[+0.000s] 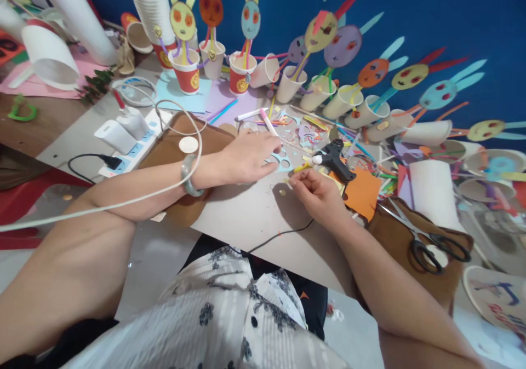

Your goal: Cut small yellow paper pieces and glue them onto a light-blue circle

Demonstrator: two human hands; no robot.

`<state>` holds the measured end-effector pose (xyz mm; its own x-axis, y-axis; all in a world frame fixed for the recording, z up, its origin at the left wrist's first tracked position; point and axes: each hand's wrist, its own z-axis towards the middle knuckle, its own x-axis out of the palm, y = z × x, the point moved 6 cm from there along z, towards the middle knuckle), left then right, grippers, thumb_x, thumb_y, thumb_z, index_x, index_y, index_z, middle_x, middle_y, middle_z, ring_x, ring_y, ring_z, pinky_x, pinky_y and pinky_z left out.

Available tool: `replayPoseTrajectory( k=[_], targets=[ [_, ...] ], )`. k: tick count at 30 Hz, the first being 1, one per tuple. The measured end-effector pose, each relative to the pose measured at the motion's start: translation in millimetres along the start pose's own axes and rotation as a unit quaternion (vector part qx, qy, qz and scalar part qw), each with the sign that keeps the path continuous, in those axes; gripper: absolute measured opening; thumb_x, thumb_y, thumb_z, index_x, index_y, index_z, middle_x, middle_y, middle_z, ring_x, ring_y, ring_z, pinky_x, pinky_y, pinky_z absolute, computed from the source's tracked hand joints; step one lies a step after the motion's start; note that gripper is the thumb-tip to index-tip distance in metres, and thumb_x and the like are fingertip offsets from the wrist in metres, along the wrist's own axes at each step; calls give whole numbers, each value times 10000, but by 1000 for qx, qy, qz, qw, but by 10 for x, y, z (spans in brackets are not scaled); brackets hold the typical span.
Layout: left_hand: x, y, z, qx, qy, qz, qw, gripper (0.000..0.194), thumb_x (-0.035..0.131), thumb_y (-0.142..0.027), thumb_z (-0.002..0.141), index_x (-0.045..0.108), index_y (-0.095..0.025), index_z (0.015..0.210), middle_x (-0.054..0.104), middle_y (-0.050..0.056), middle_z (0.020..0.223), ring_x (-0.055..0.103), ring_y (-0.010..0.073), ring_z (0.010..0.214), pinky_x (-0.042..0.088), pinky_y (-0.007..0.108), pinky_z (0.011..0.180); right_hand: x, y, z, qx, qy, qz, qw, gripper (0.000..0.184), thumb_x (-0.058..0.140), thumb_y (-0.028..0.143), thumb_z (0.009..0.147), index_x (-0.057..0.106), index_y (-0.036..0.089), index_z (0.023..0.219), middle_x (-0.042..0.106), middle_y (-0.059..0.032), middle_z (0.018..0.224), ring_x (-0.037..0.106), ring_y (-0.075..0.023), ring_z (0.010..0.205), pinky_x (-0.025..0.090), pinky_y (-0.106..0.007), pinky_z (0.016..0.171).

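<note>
My left hand [250, 153] reaches over the paper scraps, palm down with the fingers spread and nothing held. Blue cut-out paper scraps [283, 163] lie beside its fingertips. My right hand [318, 196] is closed in a pinch low over the table; a tiny pale bit shows at the fingertips, too small to name. Just beyond it lies a black glue gun [335, 161] with a yellow tip pointing left. A sheet of orange paper [364, 191] is to the right of that hand. A pink-and-white marker [269, 122] lies beyond my left hand.
Several paper cups [291, 87] with rabbit-faced paper figures line the blue wall. Black-handled scissors [423, 240] rest on brown material at right. At left are a power strip [137, 144] with chargers and a white cable [123, 207] crossing my left forearm. A bucket [497, 298] stands lower right.
</note>
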<state>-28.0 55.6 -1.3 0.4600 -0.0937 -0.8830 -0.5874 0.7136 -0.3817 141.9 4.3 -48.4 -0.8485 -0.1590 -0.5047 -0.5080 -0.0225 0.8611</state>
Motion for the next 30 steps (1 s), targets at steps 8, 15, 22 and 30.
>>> replayPoseTrajectory(
  k=[8, 15, 22, 30],
  targets=[
    [-157, -118, -557, 163, 80, 177, 967, 247, 456, -158, 936, 613, -171, 745, 613, 31, 774, 534, 178, 759, 327, 378, 793, 43, 160, 4, 3, 42, -25, 999, 266, 639, 459, 856, 568, 208, 805, 490, 49, 581, 376, -100, 489, 270, -256, 487],
    [175, -51, -879, 124, 114, 212, 963, 341, 632, -453, 893, 656, -120, 960, 661, 121, 1014, 530, 288, 1063, 312, 421, 915, 402, 308, 241, 41, 109, 27, 993, 291, 655, 469, 826, 569, 197, 770, 463, 55, 561, 373, -93, 490, 272, -248, 484],
    [201, 32, -909, 109, 95, 205, 968, 408, 598, -512, 912, 634, -125, 1036, 637, 143, 1075, 542, 283, 1045, 297, 415, 924, 655, 203, 672, 102, 138, 39, 984, 220, 671, 373, 794, 588, 183, 719, 459, 53, 511, 355, -81, 464, 233, -229, 454],
    [195, 29, -927, 94, 102, 209, 968, 472, 592, -559, 904, 639, -127, 1088, 639, 145, 1099, 541, 294, 1063, 298, 410, 926, 818, 107, 718, 153, 203, 39, 966, 268, 727, 411, 745, 581, 196, 679, 406, 78, 430, 285, -62, 387, 179, -231, 389]
  ],
)
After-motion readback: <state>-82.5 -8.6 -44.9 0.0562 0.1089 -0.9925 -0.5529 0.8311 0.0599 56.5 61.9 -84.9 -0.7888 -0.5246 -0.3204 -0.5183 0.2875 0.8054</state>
